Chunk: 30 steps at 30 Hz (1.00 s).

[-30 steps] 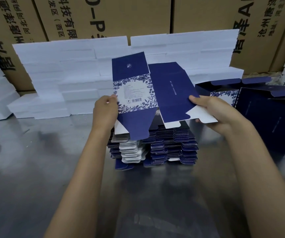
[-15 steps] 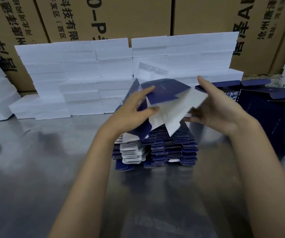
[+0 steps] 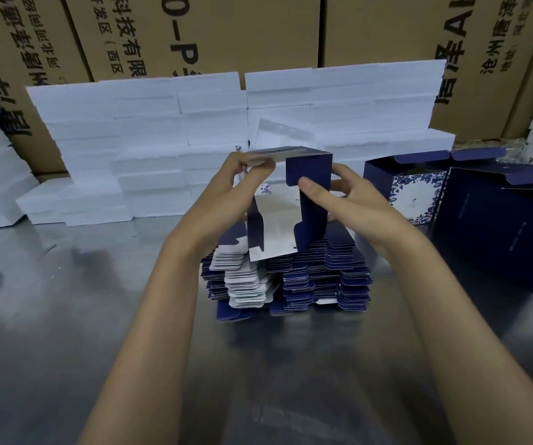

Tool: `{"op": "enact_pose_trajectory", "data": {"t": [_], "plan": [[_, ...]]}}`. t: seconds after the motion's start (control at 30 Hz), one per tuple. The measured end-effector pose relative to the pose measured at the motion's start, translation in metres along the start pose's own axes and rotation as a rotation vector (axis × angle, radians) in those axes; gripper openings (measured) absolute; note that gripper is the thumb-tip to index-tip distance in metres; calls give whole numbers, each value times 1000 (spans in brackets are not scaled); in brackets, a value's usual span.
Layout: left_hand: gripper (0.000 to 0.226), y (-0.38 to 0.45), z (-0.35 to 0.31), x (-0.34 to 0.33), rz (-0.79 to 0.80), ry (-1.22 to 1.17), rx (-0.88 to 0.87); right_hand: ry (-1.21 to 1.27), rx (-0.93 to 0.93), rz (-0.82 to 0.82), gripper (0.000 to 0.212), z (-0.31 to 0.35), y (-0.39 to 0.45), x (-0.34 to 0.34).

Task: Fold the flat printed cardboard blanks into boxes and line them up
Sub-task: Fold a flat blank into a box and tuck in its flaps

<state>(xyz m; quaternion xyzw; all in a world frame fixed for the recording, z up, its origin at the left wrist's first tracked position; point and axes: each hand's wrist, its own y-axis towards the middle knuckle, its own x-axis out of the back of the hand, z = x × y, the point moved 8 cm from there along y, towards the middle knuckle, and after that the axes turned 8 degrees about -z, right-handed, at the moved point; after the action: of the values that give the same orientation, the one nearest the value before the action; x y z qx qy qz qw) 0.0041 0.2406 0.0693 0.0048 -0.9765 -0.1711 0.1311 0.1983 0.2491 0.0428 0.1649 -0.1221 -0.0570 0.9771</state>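
- Two hands, both mine, grasping one half-opened blank [image 3: 306, 200] above the middle of the desk [image 3: 66, 316]: left hand [image 3: 223, 200] pinches the upper white flap, right hand [image 3: 351, 203] grips the navy side panel with thumb in front.
- One stack of flat blanks [image 3: 290, 281], directly under the held piece.
- Two folded boxes [image 3: 496, 220], at the desk's right edge.
- White foam slabs [image 3: 149, 139] stacked along the far edge.
- Brown cartons [image 3: 194, 33] behind them.
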Motion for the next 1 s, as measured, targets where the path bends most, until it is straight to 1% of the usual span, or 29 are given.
{"op": "enact_pose_trajectory", "data": {"t": [0.1,0.17,0.23,0.33,0.4,0.43,0.53,0.67,0.77,1.0], "plan": [[26,0,-1,0,-5,3,4,-37,19,-127,62,0,2,0],[27,0,-2,0,-1,2,-3,-126,62,-222,57,1,1,1],[26,1,-1,2,-19,1,-4,-186,92,-262,54,4,0,0],[20,5,0,12,-151,7,-25,-206,95,-191,50,6,-1,-3],[16,6,-6,18,-243,60,-121,-230,92,-129,47,7,-1,-6],[15,6,-10,18,-258,71,-170,-250,87,-102,47,7,-1,-8],[19,3,-13,17,-230,36,-226,-333,66,-14,49,5,1,-9],[23,4,-13,21,-246,0,-235,-545,-4,97,39,-9,0,-3],[24,4,-12,21,-245,-8,-224,-664,12,176,48,-20,-3,-12],[32,5,-8,19,-242,-10,-216,-657,71,153,48,-22,-1,-18]]}}
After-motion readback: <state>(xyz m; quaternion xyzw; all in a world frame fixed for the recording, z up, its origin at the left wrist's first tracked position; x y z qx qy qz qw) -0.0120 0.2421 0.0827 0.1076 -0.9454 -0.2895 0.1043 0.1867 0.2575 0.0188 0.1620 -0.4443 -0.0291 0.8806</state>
